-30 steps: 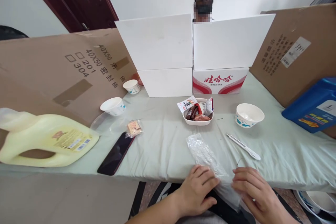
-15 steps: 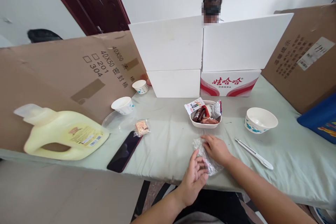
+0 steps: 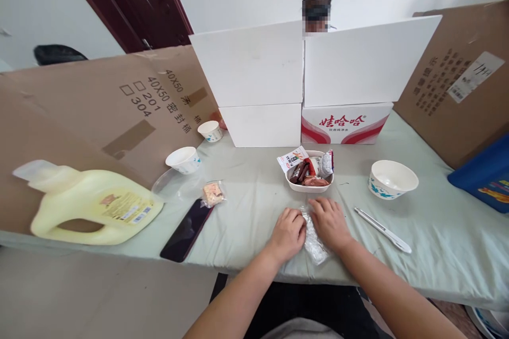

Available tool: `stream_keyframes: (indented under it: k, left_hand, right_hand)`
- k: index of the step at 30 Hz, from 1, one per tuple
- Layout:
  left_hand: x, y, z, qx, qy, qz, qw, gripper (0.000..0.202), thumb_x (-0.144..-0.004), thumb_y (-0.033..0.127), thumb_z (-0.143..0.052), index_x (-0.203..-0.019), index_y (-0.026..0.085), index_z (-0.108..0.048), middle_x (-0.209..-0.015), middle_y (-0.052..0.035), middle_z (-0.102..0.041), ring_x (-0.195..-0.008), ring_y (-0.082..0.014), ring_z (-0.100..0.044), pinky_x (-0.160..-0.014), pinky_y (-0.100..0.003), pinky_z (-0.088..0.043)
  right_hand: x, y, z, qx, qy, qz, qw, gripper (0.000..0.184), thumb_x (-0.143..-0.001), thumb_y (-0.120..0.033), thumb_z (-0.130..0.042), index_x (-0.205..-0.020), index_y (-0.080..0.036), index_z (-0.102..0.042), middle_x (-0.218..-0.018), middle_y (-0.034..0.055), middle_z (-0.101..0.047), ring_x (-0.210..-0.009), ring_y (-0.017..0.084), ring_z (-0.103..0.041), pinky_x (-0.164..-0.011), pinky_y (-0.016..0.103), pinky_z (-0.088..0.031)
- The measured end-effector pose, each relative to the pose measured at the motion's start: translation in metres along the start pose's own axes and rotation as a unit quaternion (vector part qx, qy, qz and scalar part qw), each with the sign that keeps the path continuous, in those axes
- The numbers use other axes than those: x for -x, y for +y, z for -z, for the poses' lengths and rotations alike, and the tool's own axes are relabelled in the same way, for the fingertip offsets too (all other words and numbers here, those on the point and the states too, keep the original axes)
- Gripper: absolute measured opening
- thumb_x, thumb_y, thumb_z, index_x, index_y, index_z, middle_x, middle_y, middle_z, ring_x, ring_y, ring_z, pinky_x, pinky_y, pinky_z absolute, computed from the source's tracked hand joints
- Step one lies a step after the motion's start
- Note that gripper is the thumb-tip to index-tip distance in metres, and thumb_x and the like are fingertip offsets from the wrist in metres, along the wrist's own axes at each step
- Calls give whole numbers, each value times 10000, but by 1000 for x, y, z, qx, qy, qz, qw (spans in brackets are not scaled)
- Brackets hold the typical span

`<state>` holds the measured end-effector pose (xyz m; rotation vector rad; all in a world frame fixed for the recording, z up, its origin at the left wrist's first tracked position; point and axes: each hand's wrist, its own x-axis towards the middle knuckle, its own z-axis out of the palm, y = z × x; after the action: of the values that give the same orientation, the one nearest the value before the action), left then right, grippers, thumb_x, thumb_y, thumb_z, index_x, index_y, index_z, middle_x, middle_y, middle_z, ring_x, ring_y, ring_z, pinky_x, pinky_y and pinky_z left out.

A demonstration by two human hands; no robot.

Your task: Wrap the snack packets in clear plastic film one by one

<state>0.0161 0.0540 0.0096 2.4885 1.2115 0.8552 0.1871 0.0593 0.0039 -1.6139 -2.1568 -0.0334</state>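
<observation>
A strip of clear bubble wrap (image 3: 317, 246) lies near the table's front edge, between my two hands. My left hand (image 3: 287, 233) has its fingers curled against the wrap's left edge, palm down. From the right, my right hand (image 3: 329, 222) closes over the wrap's other side, its fingers bent at the far end. Whether anything lies inside the wrap cannot be made out. Just beyond my hands stands a white bowl (image 3: 302, 188) holding several packaged snacks (image 3: 310, 172). A white utility knife (image 3: 382, 229) rests to the right of my right hand.
A black phone (image 3: 185, 233) and a wrapped snack (image 3: 213, 193) lie to the left, beside a yellow detergent jug (image 3: 95, 206). Paper bowls (image 3: 183, 161) stand behind them, another bowl (image 3: 393, 180) at right. White boards (image 3: 246, 63) and cardboard (image 3: 79, 116) border the table; a person sits behind.
My left hand has turned from palm-up beneath the wrap to palm-down at its left edge, further from me. The wrap looks narrower. My right hand has shifted slightly.
</observation>
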Motion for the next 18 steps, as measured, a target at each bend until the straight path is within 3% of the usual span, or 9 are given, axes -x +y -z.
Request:
stream_keyframes:
  k: [2, 4, 7, 9, 11, 15, 18]
  left_hand:
    - [3, -1, -2, 6, -9, 1, 1000, 178, -784, 64, -530, -880, 188, -614, -964, -71, -604, -948, -235, -522, -863, -414, -485]
    - [4, -2, 0, 13, -16, -4, 1000, 250, -802, 64, -507, -985, 193, -621, -1048, -77, -614, -996, -235, -521, -885, -416, -480]
    - [3, -2, 2, 1, -34, -11, 999, 400, -829, 44, -453, -1169, 201, -590, -1220, -74, -599, -1077, -234, -507, -938, -429, -457]
    - [3, -2, 3, -19, -49, -10, 999, 450, -831, 40, -447, -1230, 205, -572, -1272, -62, -590, -1088, -237, -500, -953, -437, -442]
    - [3, -1, 2, -32, -65, -13, 997, 448, -834, 61, -470, -1245, 207, -572, -1295, -52, -588, -1092, -244, -492, -960, -443, -429]
    - [6, 3, 4, -15, -110, -73, 991, 377, -847, 135, -523, -1199, 240, -606, -1270, -35, -615, -1093, -242, -504, -950, -432, -411]
    - [8, 5, 8, 23, -131, -116, 984, 384, -847, 156, -535, -1217, 247, -578, -1271, -42, -613, -1110, -224, -527, -964, -421, -397]
  right_hand:
    - [4, 2, 5, 42, 56, -25, 997, 336, -906, -149, -443, -1215, -131, -576, -1292, 180, -546, -1244, 327, -448, -1009, 498, -339]
    - [14, 0, 11, 68, 79, 19, 994, 365, -912, -182, -454, -1261, -136, -550, -1399, 161, -476, -1359, 316, -326, -1083, 501, -271]
    - [44, -7, 16, 51, 15, 179, 982, 585, -904, -423, -498, -1399, -121, -418, -1480, 145, -396, -1412, 289, -242, -1116, 468, -254]
    - [70, -12, 20, 41, -28, 232, 971, 771, -850, -546, -529, -1443, -88, -345, -1489, 165, -377, -1409, 301, -247, -1107, 465, -273]
    - [94, -14, 24, 47, -37, 225, 973, 752, -840, -475, -569, -1445, -87, -345, -1484, 165, -387, -1396, 297, -280, -1098, 453, -287]
    - [119, -15, 38, 14, -12, 219, 976, 462, -862, -102, -477, -1319, -159, -509, -1345, 89, -560, -1270, 215, -456, -1043, 377, -344]
    - [117, -17, 51, -92, -21, 209, 973, 328, -885, -66, -423, -1125, -191, -607, -1076, 54, -677, -1002, 181, -584, -946, 366, -409]
